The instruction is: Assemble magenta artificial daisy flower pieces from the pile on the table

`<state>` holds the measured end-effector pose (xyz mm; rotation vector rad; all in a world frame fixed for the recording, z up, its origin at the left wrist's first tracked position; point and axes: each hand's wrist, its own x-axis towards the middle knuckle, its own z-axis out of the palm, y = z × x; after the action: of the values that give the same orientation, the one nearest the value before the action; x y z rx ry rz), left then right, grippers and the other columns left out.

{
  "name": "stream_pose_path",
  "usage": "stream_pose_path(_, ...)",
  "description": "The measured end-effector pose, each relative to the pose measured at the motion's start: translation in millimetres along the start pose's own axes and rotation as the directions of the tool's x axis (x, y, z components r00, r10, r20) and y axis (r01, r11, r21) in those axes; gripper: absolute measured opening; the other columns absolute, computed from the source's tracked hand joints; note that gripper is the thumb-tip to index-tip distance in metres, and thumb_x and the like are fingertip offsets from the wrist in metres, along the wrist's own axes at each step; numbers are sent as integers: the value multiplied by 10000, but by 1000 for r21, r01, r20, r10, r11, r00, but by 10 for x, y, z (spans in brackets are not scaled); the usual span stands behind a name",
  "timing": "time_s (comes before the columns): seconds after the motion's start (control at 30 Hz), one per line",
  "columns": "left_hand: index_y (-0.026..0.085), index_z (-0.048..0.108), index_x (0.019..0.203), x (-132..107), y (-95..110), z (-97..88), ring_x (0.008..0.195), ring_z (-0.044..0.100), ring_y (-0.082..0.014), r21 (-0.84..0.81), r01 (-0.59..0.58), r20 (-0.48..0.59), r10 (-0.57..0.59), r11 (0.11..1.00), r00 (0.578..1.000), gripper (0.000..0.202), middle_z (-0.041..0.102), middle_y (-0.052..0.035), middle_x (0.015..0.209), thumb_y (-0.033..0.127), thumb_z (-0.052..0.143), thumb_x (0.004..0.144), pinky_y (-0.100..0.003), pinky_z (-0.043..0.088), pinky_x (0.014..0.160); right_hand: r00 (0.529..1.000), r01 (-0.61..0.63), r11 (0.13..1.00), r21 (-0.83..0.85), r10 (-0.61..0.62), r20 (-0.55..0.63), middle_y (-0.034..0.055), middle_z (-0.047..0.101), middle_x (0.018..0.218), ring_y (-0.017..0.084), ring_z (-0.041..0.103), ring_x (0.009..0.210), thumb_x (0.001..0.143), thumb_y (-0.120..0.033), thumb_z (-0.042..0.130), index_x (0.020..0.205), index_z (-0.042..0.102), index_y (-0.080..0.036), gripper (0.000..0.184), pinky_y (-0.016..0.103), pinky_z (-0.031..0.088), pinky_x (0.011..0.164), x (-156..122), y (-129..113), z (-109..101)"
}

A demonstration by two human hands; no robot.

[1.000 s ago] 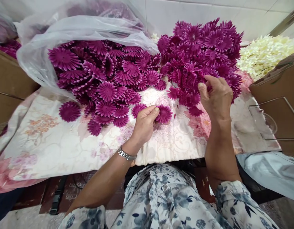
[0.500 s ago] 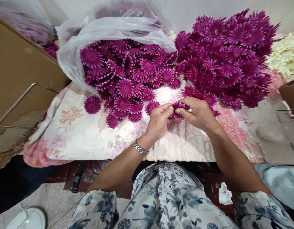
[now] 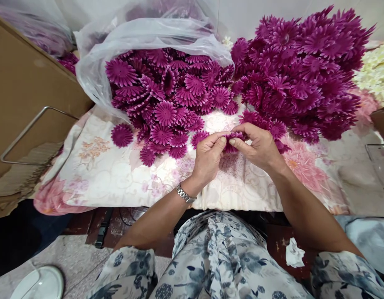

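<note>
Between both hands, just above the cloth, is a purple artificial flower head (image 3: 232, 145). My left hand (image 3: 210, 155) pinches its left edge between thumb and fingers. On the opposite edge, my right hand (image 3: 257, 145) is closed in a pinch too. The fingers cover much of the flower, so I cannot tell whether it is one layer or several. Right behind my left fingers lies a loose purple flower head (image 3: 198, 138). Farther back, a heap of purple flower heads (image 3: 165, 114) spills out of a clear plastic bag (image 3: 92, 79).
A large pile of fuller purple flowers (image 3: 301, 79) stands at the back right, with cream flowers (image 3: 374, 70) beyond. A cardboard box (image 3: 30, 95) with a metal wire handle borders the left. Floral cloth (image 3: 117, 182) covers the table. White crumpled paper (image 3: 294, 253) lies below its front edge.
The camera view has shifted slightly. Both hands keep their pinch on the flower head, with only small movements of the fingers.
</note>
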<state>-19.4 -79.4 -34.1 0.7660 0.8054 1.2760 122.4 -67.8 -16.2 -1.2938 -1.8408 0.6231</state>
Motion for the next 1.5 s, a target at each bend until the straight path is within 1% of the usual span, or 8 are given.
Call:
stream_pose_path(0.2,218,738,904,20,-29,-90,886,630,-116,215,-119,3,121,969,993,164,714,-14,915,308,649,800,-244,493,852,997,45,998,-34,-47,-62,-18,570,622,104,494,569,774,-277,630,695,599,-177,132,250,389,570,14,-10,-5)
stream_pose_path(0.4,172,724,829,39,75,-51,636,566,-62,1,54,70,-54,999,996,143,663,16,701,251,712,710,-183,474,649,991,128,980,-153,-133,-22,-18,551,573,98,471,523,820,-270,554,704,609,-176,160,239,367,529,-4,5,-44)
stream_pose_path(0.57,155,698,927,34,159,-23,705,651,-132,-81,243,155,-229,967,961,227,697,-22,774,204,662,709,-290,555,702,976,214,950,-228,-218,11,-21,548,541,92,467,469,863,-213,488,774,652,-162,193,227,366,484,-29,27,-21)
stream_pose_path(0.7,141,696,952,35,160,-11,856,687,-191,-86,248,136,-236,965,962,243,725,-55,836,173,605,728,-350,581,765,960,274,933,-235,-281,5,2,676,702,111,593,575,872,-162,448,983,660,-179,240,221,442,554,-43,51,7)
stream_pose_path(0.93,137,678,959,46,130,3,867,703,-191,-56,180,37,-178,982,983,216,731,-49,807,166,563,779,-362,595,773,983,138,931,-337,-172,-71,24,710,790,95,550,508,888,-221,453,1094,641,-183,282,227,434,525,-9,59,-94)
stream_pose_path(1.2,143,657,948,26,204,-8,820,718,-200,-68,239,52,-236,969,970,197,700,-39,726,170,554,782,-376,598,774,970,-30,961,-276,-39,-240,-2,628,644,98,496,497,857,-262,544,864,676,-194,148,243,369,490,27,62,-332)
stream_pose_path(1.37,149,634,913,38,225,-11,753,720,-210,-185,312,85,-301,932,950,156,693,-39,756,162,552,780,-460,593,800,936,-226,786,-576,11,-353,70,648,750,189,556,670,831,-347,626,909,727,-225,177,334,387,614,34,166,-647)
stream_pose_path(1.5,133,631,849,42,220,-1,756,718,-221,-207,357,127,-337,911,933,120,698,-63,777,169,532,792,-475,588,814,939,-250,695,-674,6,-343,117,617,943,247,561,829,772,-520,671,1194,665,-258,497,366,400,674,20,132,-571)
